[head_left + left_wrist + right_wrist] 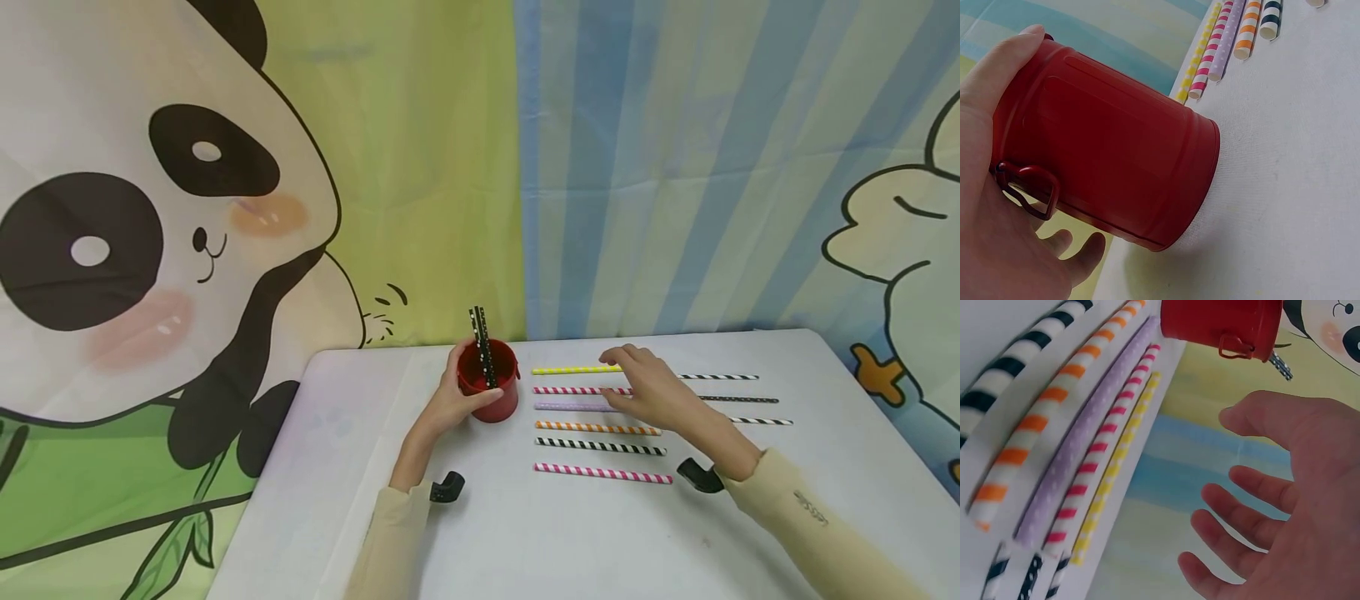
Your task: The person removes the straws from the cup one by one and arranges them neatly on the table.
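Observation:
My left hand (447, 404) holds a small red bucket (1116, 150) with thumb and fingers around its side near the rim. Two black straws with white dots (480, 337) lean inside the bucket, their upper ends sticking out. Above the table, my right hand (651, 389) hovers with its fingers spread and relaxed, nothing in them. Beneath and beside it lie paper straws: a yellow one (1116, 469), a pink-striped one (1099, 447), a purple dotted one (1085, 437) and an orange-striped one (1054, 394).
Nearer the front lie a black-striped straw (600, 447) and another pink-striped straw (600, 473). Right of these, partly behind my right arm, are two black-striped straws and a black dotted straw (750, 400). A printed curtain (435, 167) hangs behind the white table (540, 550).

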Available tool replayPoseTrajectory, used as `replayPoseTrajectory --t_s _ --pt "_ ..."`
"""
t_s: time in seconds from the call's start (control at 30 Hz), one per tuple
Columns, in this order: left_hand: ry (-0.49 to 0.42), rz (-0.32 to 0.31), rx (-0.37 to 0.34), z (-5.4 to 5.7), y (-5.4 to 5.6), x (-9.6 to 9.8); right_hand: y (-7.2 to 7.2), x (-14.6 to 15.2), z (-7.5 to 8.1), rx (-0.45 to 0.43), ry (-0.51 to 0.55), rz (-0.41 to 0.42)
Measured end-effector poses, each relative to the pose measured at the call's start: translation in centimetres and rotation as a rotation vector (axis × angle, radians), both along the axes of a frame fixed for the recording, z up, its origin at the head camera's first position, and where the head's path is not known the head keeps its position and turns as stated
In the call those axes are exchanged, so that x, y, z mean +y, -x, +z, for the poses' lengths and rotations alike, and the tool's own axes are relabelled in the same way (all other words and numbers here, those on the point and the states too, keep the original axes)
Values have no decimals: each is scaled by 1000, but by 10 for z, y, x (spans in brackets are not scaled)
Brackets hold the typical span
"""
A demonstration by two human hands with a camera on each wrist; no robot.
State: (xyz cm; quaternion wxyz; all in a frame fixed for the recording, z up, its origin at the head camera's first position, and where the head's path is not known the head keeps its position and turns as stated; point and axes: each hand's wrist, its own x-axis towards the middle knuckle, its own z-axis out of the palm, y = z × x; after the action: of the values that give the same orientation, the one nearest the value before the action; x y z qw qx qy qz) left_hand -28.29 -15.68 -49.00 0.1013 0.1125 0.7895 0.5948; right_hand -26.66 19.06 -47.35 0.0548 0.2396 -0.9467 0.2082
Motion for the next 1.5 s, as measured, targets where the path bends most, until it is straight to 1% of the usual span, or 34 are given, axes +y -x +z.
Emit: replayPoseTrajectory --t_s 0.1,0.27,0.5,0.57,0.73,0.9,1.03,1.3,1.4,1.5 --pt "-6 -1 6 -1 0 0 4 -10 -2 -47 50 -11" --pt "-7 -1 6 -1 1 0 12 -27 -5 -101 149 -1" --pt "-2 -3 -1 -1 1 -1 22 -51 -5 -92 255 42" --pt "0 -1 -1 -1 1 -1 26 -59 -4 -108 273 44" --pt "1 4 4 -1 1 -1 37 -78 -1 -182 342 24" --pt "-10 1 10 -2 1 -1 52 -97 1 -288 476 22" --pt "-27 -9 19 -2 1 -1 66 -111 1 -352 559 23" --pt "-32 -29 43 -2 3 -2 87 -138 2 -452 632 7" --pt "-29 -38 42 -2 3 -3 91 -147 1 -467 649 20" --pt "-26 -42 37 -3 3 -3 92 -152 0 -459 656 27"
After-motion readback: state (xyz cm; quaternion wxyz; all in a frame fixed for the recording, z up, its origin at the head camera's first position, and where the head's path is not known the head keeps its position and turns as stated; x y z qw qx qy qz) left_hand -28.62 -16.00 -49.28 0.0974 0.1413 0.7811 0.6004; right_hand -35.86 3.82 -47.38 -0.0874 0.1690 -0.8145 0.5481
